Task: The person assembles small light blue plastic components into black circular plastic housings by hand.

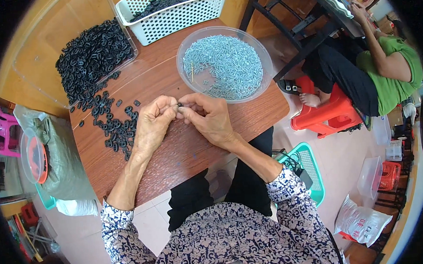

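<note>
Head view, person seated at a reddish-brown wooden table (184,152), forearms entering from the lower edge.

Left hand (152,125): fingers curled, thumb and forefinger pinched tight on a small black part (179,104). Right hand (210,117): fingertips also closed on the same part from the other side, so the two hands meet at it. The part is held just above the table surface, near the middle of the table's width and closer to its far edge than to the near one. It is too small to tell its exact shape, or whether a screw is already in it.

Just beyond the right hand, touching the table's right edge region: a round clear plastic bowl (185,48) filled with pale blue-grey screws (227,65).

To the left of the hands: a loose scatter of black plastic pieces (112,124) lying on the table, running toward the far-left corner, where a larger heap of the same pieces (95,54) sits in a shallow clear tray (42,40).

At the far edge: a white perforated basket (178,15) holding more dark pieces.

Off the table, right: another person in a green top (393,72) seated on a red plastic stool (329,115). Off the table, left: a grey-green sack (62,162).
</note>
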The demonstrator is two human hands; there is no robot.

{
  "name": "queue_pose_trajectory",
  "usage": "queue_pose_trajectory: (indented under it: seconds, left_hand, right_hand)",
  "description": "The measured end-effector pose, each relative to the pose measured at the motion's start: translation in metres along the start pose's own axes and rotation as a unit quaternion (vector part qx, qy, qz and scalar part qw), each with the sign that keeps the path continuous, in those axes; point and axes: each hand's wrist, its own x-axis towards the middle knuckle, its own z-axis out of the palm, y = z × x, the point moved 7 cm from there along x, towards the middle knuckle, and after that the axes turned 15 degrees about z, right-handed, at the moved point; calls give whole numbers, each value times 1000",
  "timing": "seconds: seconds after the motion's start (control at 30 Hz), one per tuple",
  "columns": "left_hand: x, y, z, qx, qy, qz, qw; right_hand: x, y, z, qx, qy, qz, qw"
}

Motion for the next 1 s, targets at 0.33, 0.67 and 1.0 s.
queue_pose_trajectory:
  seconds: [0.33, 0.67, 1.0]
  left_hand:
    - [-5, 3, 9, 27, 22, 84, 996]
    - [-2, -9, 17, -59, 22, -4, 998]
    - [-6, -5, 23, -11, -3, -7, 1000]
  right_hand:
    - [-5, -6, -5, -29, 20, -15, 999]
    - [50, -43, -51, -347, 100, -171, 917]
    - [96, -28, -68, -441, 22, -143, 886]
